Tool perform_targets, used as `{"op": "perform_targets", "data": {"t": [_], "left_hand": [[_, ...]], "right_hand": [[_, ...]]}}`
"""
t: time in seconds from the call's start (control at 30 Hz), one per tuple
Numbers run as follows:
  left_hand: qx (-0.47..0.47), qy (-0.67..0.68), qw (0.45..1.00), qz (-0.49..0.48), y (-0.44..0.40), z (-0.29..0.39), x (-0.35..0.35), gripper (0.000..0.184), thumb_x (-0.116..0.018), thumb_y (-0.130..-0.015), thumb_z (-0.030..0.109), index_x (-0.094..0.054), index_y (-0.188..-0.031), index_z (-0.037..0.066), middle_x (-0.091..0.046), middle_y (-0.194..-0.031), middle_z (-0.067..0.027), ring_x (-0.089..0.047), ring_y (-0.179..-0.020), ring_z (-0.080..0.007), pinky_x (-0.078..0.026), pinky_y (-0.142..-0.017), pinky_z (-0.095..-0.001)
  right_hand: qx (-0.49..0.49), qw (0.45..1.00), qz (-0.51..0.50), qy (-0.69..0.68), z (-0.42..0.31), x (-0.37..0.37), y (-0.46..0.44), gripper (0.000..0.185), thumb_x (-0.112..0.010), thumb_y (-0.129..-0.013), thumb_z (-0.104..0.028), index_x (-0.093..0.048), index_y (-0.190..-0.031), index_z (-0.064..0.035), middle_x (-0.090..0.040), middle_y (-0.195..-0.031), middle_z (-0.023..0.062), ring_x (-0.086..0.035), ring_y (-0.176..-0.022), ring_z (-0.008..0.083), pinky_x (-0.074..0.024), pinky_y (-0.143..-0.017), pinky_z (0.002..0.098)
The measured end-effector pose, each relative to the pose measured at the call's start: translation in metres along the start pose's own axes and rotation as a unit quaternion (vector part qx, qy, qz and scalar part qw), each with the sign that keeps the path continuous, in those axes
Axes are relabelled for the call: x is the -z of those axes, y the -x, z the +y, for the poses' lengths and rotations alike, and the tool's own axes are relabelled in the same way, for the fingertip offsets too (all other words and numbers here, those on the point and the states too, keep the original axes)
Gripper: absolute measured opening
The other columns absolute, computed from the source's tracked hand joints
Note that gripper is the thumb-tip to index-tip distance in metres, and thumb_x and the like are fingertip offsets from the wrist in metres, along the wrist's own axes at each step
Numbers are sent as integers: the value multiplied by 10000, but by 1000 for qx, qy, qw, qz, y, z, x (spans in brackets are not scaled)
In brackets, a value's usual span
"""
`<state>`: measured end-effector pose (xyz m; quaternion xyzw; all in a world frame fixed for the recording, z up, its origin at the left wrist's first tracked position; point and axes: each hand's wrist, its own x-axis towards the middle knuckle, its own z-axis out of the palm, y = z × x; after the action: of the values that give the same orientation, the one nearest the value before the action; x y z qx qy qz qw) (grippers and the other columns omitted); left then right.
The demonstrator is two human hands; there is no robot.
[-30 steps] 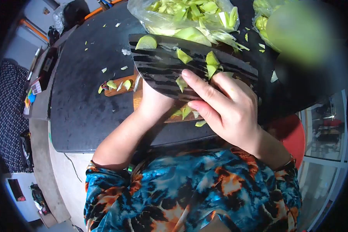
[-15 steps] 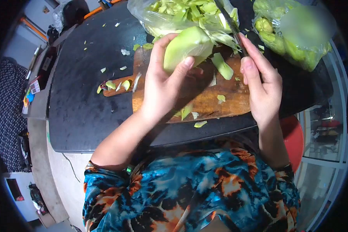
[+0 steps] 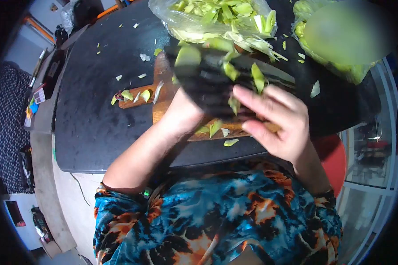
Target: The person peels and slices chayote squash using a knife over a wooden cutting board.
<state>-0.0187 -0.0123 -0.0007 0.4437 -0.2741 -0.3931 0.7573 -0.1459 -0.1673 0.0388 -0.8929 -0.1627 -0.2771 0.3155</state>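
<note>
One knife blade (image 3: 208, 84) now broadside

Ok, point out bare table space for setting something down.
The table is mostly bare between the board handle and the near-left edge, and right of the right hand, short of the vegetable bag. Crowded: the board, under blade and left hand, and the scrap bag beyond.

A red seat (image 3: 334, 163) stands partly under the right side of the dark surface (image 3: 97, 145), near a pale-framed glass panel (image 3: 371, 163). At far left is a dark cloth (image 3: 13, 132) with white marks; beyond it sits what looks like a clear plastic bag (image 3: 70, 18).
</note>
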Motion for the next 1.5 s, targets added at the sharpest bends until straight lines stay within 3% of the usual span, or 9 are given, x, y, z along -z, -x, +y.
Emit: {"op": "perform_targets", "data": {"t": [0.1,0.33,0.5,0.6,0.8,1.23,1.33,1.4,1.5], "left_hand": [[-222,-84,969,-74,-24,-20,14,678,-688,-785,156,-281,-1322,75,-469,-1203,-71,-485,-1099,-165,-436,-931,-320],[-66,-27,997,24,-23,-8,10,685,-637,-821,100,-204,-1351,70,-464,-1209,-104,-512,-1046,-168,-464,-881,-304],[-158,-175,971,29,-16,-5,2,719,-671,-802,131,-211,-1351,68,-501,-1171,-113,-527,-1029,-173,-458,-880,-305],[-229,-401,886,28,-3,-1,-6,795,-755,-718,167,-275,-1338,30,-480,-1246,-120,-490,-1128,-186,-414,-960,-335],[-185,-295,935,62,-10,-3,-4,730,-741,-732,156,-290,-1287,6,-569,-1081,-109,-569,-973,-165,-465,-855,-293],[-241,-388,887,74,-4,-1,-6,794,-776,-664,143,-294,-1275,-12,-542,-1083,-116,-550,-974,-174,-457,-855,-303],[-216,-433,874,46,-3,-5,-19,805,-753,-561,89,-331,-1239,-9,-527,-1071,-181,-566,-987,-274,-460,-851,-337],[-208,-449,868,40,-2,-9,-25,865,-795,-572,154,-322,-1277,-14,-500,-1127,-137,-505,-1069,-226,-420,-920,-336],[-231,-484,839,89,-7,0,-17,776,-766,-569,104,-350,-1217,4,-532,-1047,-213,-569,-996,-329,-468,-852,-366]], "right_hand": [[65,998,-8,16,-4,2,1,501,-741,-630,-176,-644,-1119,-123,-583,-777,54,-545,-592,210,-446,-534,313],[81,992,-43,89,-9,7,9,466,-722,-637,-253,-666,-1093,-175,-500,-709,19,-483,-553,185,-404,-499,303],[73,988,-28,131,-11,5,11,472,-729,-611,-264,-678,-1060,-130,-501,-696,34,-489,-565,214,-391,-514,316],[50,983,-3,177,-6,13,8,464,-729,-612,-211,-674,-1063,-119,-487,-687,47,-480,-564,221,-385,-523,326],[30,991,-46,124,-9,16,14,474,-743,-606,-239,-674,-1071,-176,-509,-704,24,-506,-568,191,-419,-521,312],[71,986,-12,151,0,7,10,481,-748,-602,-250,-673,-1072,-177,-521,-710,19,-512,-581,179,-422,-526,299],[-64,990,86,92,23,13,3,349,-660,-777,-95,-627,-1124,-94,-588,-774,97,-566,-652,230,-460,-597,331],[-106,983,147,14,47,21,-1,343,-618,-804,-48,-604,-1147,-42,-647,-895,104,-606,-774,201,-459,-735,264],[-127,986,106,-19,39,28,6,372,-626,-778,-39,-611,-1150,-56,-651,-937,117,-612,-795,196,-460,-732,257]]}}
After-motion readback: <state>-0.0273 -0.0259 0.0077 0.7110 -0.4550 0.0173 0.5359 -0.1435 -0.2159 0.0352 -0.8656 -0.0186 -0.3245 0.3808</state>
